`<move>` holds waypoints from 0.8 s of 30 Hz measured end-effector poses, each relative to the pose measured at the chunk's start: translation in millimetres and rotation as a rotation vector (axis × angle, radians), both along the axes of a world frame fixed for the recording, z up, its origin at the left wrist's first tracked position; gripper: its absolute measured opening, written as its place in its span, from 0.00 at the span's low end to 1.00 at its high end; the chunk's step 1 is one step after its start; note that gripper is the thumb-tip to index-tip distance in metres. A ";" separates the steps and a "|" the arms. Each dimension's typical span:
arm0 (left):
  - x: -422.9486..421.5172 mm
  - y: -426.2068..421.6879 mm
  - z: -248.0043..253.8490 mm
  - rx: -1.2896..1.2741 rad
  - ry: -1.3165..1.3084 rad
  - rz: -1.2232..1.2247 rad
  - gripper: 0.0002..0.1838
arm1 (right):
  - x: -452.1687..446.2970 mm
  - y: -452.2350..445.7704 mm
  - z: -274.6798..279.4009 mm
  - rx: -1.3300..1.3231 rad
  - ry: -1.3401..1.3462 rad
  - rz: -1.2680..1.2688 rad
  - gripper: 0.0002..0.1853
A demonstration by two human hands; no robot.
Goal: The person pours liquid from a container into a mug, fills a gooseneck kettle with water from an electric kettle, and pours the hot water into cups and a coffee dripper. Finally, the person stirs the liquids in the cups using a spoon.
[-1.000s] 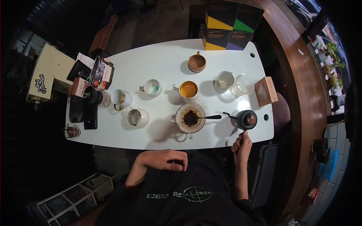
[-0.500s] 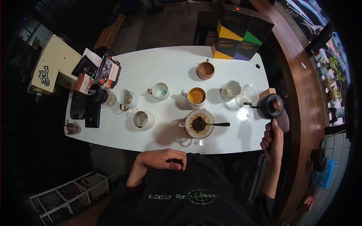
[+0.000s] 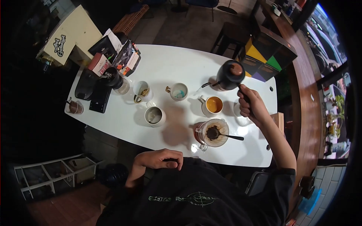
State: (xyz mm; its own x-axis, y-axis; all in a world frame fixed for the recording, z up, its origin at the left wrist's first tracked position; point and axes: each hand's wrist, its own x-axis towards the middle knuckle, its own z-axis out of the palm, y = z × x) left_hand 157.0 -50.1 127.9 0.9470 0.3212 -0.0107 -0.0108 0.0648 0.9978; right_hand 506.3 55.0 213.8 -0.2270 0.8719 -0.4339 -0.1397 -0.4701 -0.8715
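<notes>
My right hand is wrapped round the handle of a black gooseneck kettle with a brown lid knob. The kettle is raised over the far right of the table, its spout pointing left; a faint thin streak shows below the tip. Below it stand a mug with an orange inside and a glass dripper holding dark coffee grounds and a spoon. My left hand is held against my shirt, fingers curled in, with nothing visible in them.
On the white table stand a white mug, a patterned mug, a pale cup, a hand grinder, a black scale and a small brown glass. Black boxes are stacked at the back right.
My right hand has carried the kettle from the table's right edge up and leftward over the far side. The view has turned, shifting the tableware. My left hand has stayed about the same.
</notes>
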 end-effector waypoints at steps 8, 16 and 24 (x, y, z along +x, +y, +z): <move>-22.2 -13.5 -4.2 -0.027 -0.026 0.146 0.30 | -21.8 66.9 -39.6 -0.069 0.024 0.133 0.19; -31.2 -16.0 -3.8 -0.072 -0.010 0.205 0.30 | -25.1 97.0 -68.5 -0.069 -0.070 0.143 0.18; -28.8 -12.9 -6.4 -0.079 -0.014 0.222 0.31 | -25.3 106.8 -78.4 0.013 -0.150 0.181 0.20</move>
